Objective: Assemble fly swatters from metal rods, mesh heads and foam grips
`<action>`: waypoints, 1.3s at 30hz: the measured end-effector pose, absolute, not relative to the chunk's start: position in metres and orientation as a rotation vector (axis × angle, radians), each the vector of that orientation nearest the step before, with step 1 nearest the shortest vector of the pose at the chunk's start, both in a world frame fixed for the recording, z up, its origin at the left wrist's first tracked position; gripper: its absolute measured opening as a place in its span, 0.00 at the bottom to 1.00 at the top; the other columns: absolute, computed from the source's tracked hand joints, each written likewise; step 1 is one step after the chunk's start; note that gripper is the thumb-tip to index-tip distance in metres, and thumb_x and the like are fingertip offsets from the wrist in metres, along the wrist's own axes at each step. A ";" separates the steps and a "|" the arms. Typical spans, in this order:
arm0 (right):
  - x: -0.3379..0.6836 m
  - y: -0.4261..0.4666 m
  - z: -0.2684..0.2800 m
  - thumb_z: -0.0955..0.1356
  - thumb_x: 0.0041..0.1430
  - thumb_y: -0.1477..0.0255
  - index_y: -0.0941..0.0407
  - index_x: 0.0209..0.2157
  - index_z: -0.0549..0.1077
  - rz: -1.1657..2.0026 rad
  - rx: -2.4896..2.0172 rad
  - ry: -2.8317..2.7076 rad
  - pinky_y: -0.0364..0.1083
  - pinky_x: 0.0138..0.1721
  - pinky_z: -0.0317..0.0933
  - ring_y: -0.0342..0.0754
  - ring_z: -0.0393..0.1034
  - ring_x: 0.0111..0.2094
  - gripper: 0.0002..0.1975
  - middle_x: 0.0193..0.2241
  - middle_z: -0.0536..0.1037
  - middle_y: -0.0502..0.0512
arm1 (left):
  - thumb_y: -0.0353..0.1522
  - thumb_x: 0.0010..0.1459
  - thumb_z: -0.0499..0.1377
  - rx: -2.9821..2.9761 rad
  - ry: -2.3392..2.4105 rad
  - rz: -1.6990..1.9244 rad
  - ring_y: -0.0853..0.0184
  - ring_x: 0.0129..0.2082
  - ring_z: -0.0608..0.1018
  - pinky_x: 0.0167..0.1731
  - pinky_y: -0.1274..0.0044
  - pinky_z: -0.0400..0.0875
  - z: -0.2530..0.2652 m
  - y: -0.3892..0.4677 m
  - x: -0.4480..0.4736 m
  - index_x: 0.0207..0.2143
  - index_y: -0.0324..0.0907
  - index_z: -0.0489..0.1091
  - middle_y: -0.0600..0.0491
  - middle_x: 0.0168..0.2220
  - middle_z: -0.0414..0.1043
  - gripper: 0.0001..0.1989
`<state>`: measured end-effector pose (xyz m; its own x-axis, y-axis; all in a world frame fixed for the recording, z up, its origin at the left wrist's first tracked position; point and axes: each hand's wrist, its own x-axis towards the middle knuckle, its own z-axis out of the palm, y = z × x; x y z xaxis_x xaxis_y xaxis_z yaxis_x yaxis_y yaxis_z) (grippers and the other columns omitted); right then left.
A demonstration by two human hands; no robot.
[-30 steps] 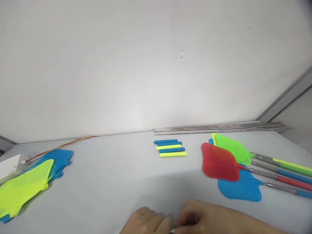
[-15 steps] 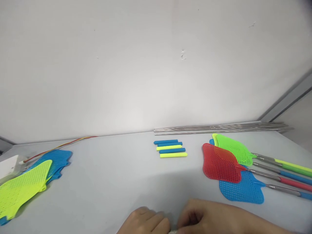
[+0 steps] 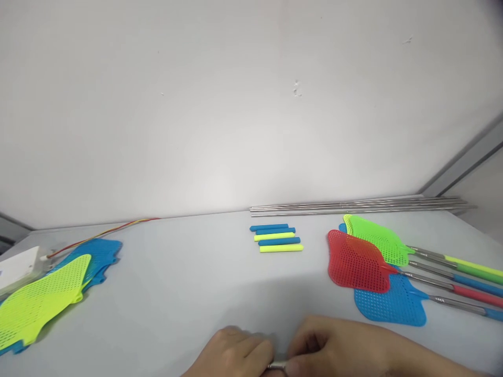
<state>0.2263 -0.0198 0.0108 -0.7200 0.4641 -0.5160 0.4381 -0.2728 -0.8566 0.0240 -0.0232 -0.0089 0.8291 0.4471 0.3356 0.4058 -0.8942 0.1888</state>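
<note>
At the bottom edge, my left hand (image 3: 233, 352) and my right hand (image 3: 341, 346) face each other with fingers curled closed. A short stretch of a thin metal rod (image 3: 277, 365) shows between them, pinched from both sides. Its ends are hidden in the fingers. Right of my right hand lie assembled fly swatters: a red one (image 3: 356, 262) overlapping a blue one (image 3: 389, 303), and a green one (image 3: 379, 238) behind. Beyond my hands, several blue and yellow handle tubes (image 3: 279, 242) lie side by side.
Loose yellow (image 3: 47, 298) and blue swatter heads (image 3: 104, 251) are piled at the left, by a white box (image 3: 19, 269) with red and yellow wires (image 3: 106, 230). Several long metal rods (image 3: 353, 207) lie along the white wall (image 3: 220, 104) at the back right.
The view has shifted slightly, so both hands sit a little higher in it. More of the metal rod between them now shows. Both hands stay closed.
</note>
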 end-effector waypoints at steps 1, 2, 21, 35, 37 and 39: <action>0.227 -0.020 0.010 0.62 0.52 0.62 0.61 0.20 0.62 2.206 -1.174 -1.876 0.36 0.12 0.38 0.32 0.44 0.14 0.16 0.13 0.53 0.43 | 0.35 0.62 0.41 2.892 0.663 0.590 0.76 0.11 0.61 0.13 0.81 0.53 -0.010 -0.023 0.024 0.19 0.41 0.53 0.60 0.13 0.58 0.18; 0.227 -0.020 0.010 0.62 0.52 0.62 0.61 0.21 0.63 2.211 -1.181 -1.872 0.36 0.12 0.38 0.32 0.44 0.14 0.16 0.13 0.53 0.43 | 0.35 0.62 0.40 2.882 0.650 0.612 0.76 0.11 0.61 0.13 0.81 0.53 -0.011 -0.022 0.024 0.19 0.41 0.53 0.61 0.13 0.58 0.18; 0.227 -0.020 0.013 0.61 0.52 0.63 0.60 0.19 0.61 2.209 -1.175 -1.898 0.36 0.12 0.38 0.33 0.43 0.14 0.16 0.13 0.51 0.43 | 0.33 0.62 0.39 2.856 0.643 0.597 0.75 0.11 0.61 0.14 0.81 0.52 -0.014 -0.023 0.023 0.21 0.41 0.53 0.61 0.14 0.58 0.17; 0.228 -0.021 0.010 0.62 0.51 0.61 0.60 0.20 0.62 2.189 -1.184 -1.904 0.36 0.14 0.41 0.34 0.46 0.16 0.17 0.14 0.54 0.44 | 0.34 0.62 0.40 2.861 0.677 0.537 0.76 0.11 0.62 0.14 0.82 0.54 -0.009 -0.023 0.025 0.20 0.41 0.53 0.61 0.13 0.59 0.17; 0.228 -0.021 0.010 0.62 0.51 0.60 0.60 0.20 0.62 2.195 -1.177 -1.905 0.36 0.14 0.41 0.34 0.46 0.16 0.17 0.14 0.54 0.44 | 0.34 0.62 0.39 2.863 0.670 0.532 0.76 0.11 0.63 0.14 0.82 0.54 -0.009 -0.022 0.025 0.20 0.41 0.53 0.61 0.13 0.59 0.18; 0.228 -0.021 0.011 0.62 0.51 0.59 0.60 0.20 0.62 2.200 -1.169 -1.901 0.36 0.14 0.41 0.34 0.46 0.16 0.18 0.14 0.54 0.44 | 0.35 0.62 0.38 2.871 0.667 0.527 0.75 0.11 0.63 0.14 0.82 0.54 -0.010 -0.022 0.025 0.20 0.41 0.53 0.61 0.14 0.60 0.18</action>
<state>0.2275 -0.0208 0.0106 -0.7216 0.4583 -0.5189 0.4470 -0.2638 -0.8547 0.0246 -0.0221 -0.0100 0.8395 0.4509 0.3032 0.3992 -0.8904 0.2188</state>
